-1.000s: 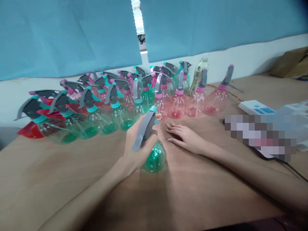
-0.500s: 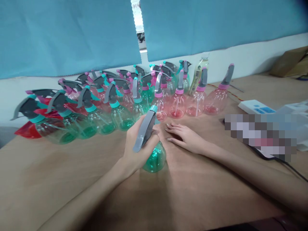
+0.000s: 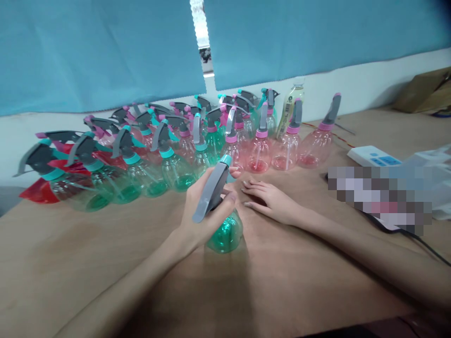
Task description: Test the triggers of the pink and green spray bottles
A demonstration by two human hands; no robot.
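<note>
A green spray bottle point(image 3: 225, 234) with a grey trigger head and a turquoise nozzle stands on the table in front of me. My left hand point(image 3: 202, 209) is wrapped round its neck, with the thumb on the near side and fingertips showing beyond the head. My right hand point(image 3: 264, 199) lies flat on the table just right of the bottle, fingers stretched out and holding nothing. Behind both hands stand several more spray bottles, green ones point(image 3: 181, 173) to the left and pink ones point(image 3: 259, 157) to the right.
Red bottles point(image 3: 38, 191) stand at the far left. A clear labelled drink bottle point(image 3: 289, 110) is at the back by the wall. On the right are a white box with blue marks point(image 3: 373, 156), a blurred-out object point(image 3: 378, 197), clear plastic point(image 3: 433, 173) and a brown cardboard box point(image 3: 423, 91).
The left thumb has shifted slightly and the held bottle's head leans a touch further left. The right hand stays in place; the whole view has drifted very little.
</note>
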